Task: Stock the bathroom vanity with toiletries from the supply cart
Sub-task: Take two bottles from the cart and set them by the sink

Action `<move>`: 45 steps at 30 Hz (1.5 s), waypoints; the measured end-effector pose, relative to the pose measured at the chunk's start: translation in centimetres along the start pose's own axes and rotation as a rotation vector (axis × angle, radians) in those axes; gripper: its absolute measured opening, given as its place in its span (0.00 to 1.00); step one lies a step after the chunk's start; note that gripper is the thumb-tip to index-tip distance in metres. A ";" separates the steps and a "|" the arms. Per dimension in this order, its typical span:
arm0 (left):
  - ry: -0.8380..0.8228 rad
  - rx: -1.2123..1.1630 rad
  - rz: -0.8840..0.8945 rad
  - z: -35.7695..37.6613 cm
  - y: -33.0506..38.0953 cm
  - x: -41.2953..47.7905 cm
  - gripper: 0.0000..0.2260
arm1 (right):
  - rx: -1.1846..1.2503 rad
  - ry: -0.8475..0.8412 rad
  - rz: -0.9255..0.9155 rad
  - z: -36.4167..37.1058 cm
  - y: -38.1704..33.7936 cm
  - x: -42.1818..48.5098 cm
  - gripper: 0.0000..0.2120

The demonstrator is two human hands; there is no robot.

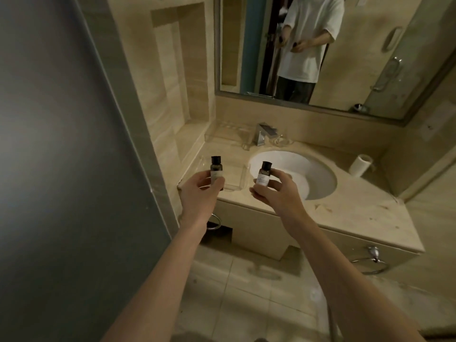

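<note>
- Left bottle (216,172): small, dark cap, upright, pinched low on its body between thumb and fingers of left hand (199,191), held in the air in front of the clear tray (238,180).
- Right bottle (263,177): same kind, tilted slightly, right hand (276,191) curled round its base, at 9 o'clock of the sink (308,174).
- Both arms stretched forward, bottles side by side, not touching.
- Vanity counter (357,201): faucet (262,134) at sink's 12 o'clock, paper roll (361,165) at 3 o'clock.
</note>
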State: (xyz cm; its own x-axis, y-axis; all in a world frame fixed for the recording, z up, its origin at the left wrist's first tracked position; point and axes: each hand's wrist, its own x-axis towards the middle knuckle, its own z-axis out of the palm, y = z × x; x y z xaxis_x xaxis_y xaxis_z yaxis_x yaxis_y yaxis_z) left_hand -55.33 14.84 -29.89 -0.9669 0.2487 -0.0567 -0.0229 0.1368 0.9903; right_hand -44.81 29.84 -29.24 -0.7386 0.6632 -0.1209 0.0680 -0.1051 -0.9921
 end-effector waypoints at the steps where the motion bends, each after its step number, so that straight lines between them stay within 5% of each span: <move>1: -0.007 0.058 0.019 0.6 -0.1 1.1 0.14 | 0.006 0.002 0.011 0.0 0.0 1.1 0.24; 4: 0.000 0.194 0.079 2.4 -0.2 4.1 0.07 | 0.024 -0.014 0.046 0.0 0.4 4.9 0.25; 17: 0.103 0.125 -0.019 10.7 0.5 19.7 0.14 | 0.096 -0.184 0.139 0.5 0.8 26.2 0.21; 26: 0.127 0.032 -0.135 11.2 -0.2 29.5 0.06 | 0.125 -0.079 0.178 4.0 2.3 35.6 0.19; 37: -0.100 0.004 -0.178 13.3 -1.4 43.1 0.12 | -0.045 -0.053 0.180 7.5 2.6 43.3 0.24; 45: -0.178 0.049 -0.160 17.8 -2.0 51.6 0.13 | -0.143 -0.107 0.168 7.9 3.4 51.5 0.13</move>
State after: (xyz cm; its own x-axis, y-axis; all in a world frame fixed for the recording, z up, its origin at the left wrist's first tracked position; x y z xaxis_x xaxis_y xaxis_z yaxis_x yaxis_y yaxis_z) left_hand -100.68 44.43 -37.05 -0.8920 0.3842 -0.2382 -0.1558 0.2334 0.9598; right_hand -87.94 57.76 -38.54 -0.7755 0.5620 -0.2876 0.2844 -0.0956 -0.9539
